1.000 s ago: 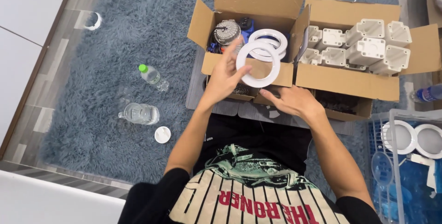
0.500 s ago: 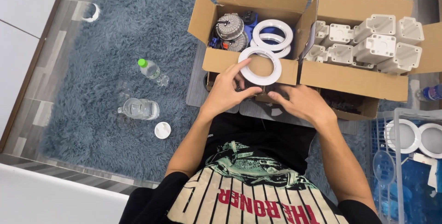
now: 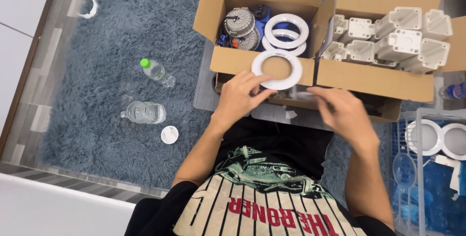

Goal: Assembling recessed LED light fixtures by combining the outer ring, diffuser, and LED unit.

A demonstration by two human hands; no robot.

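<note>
Head view shows two open cardboard boxes point(image 3: 233, 61) on a blue shag rug point(image 3: 111, 37); more white rings point(image 3: 286, 28) lie inside, and two water bottles point(image 3: 144, 112) rest well off left. Left hand point(image 3: 238, 97) pinches a flat white ring point(image 3: 276, 69) against the box's front wall. Right hand point(image 3: 342, 112) is blurred, its grip unclear.

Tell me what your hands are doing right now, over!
Left hand pinching white ring over the cardboard box edge. Right hand open, beside it, holding nothing visible. Nothing blocking.
</note>
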